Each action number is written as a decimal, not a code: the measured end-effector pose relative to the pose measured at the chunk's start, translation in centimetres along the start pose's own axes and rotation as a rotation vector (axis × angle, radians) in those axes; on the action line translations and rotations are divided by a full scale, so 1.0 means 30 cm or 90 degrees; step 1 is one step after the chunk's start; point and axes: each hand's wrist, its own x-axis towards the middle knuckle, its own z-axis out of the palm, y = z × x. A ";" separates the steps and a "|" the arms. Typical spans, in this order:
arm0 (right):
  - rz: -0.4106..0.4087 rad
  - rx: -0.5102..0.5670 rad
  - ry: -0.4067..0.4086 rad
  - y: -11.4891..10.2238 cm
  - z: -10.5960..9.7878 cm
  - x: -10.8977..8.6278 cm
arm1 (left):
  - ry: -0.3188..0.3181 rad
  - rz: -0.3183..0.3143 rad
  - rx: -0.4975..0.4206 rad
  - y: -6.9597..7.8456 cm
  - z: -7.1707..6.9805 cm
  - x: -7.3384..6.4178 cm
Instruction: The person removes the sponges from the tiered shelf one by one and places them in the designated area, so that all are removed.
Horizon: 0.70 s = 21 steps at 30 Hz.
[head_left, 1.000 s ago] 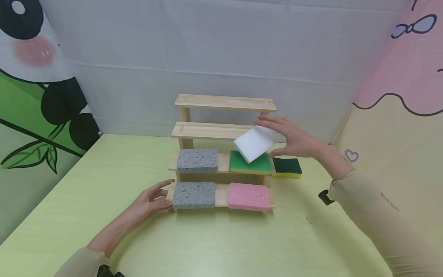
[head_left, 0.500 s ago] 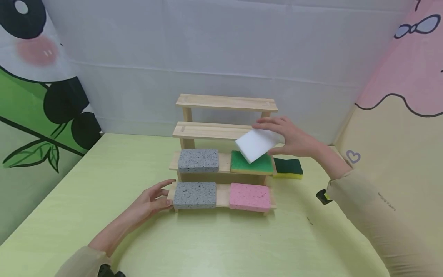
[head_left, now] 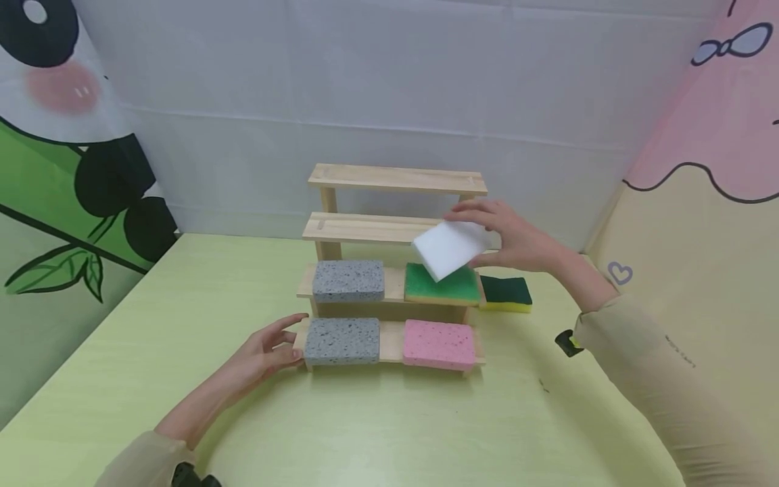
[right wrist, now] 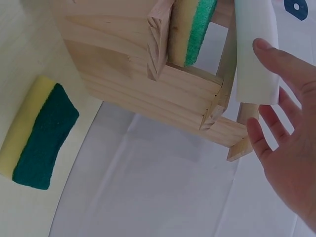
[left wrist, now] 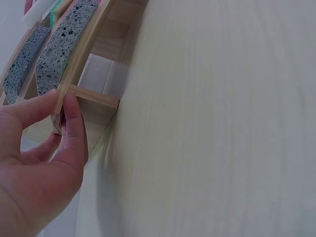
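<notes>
A white sponge (head_left: pixel 449 249) hangs tilted over the green-and-yellow sponge (head_left: pixel 441 283) on the second step from the bottom. My right hand (head_left: pixel 511 238) pinches it between thumb and fingers; in the right wrist view the white sponge (right wrist: pixel 257 54) appears edge-on. With thumb above and fingers below, my left hand (left wrist: pixel 52 153) grips the end of the wooden stepped shelf's bottom board (head_left: pixel 391 341). That board bears a grey speckled sponge (head_left: pixel 342 341) at left and a pink sponge (head_left: pixel 439 343) at right. Another grey speckled sponge (head_left: pixel 348 281) lies one step higher.
A dark green and yellow sponge (head_left: pixel 506 294) lies on the table (head_left: pixel 389 426), right of the shelf. Two bare upper boards, the top one (head_left: pixel 395 177) and the one below it (head_left: pixel 371 228), rise at the back. A white cloth backdrop (head_left: pixel 389 81) hangs behind.
Over the last second the right hand's thumb has come in closer to the white sponge, which stays tilted in about the same place. The left hand keeps its hold on the shelf.
</notes>
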 end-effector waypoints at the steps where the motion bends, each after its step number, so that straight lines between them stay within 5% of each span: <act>1: -0.001 -0.001 0.003 0.000 -0.002 -0.001 | 0.000 0.000 0.001 0.000 0.000 0.000; 21: 0.009 0.017 0.062 0.020 -0.030 -0.026 | 0.010 -0.018 0.019 0.000 0.002 0.005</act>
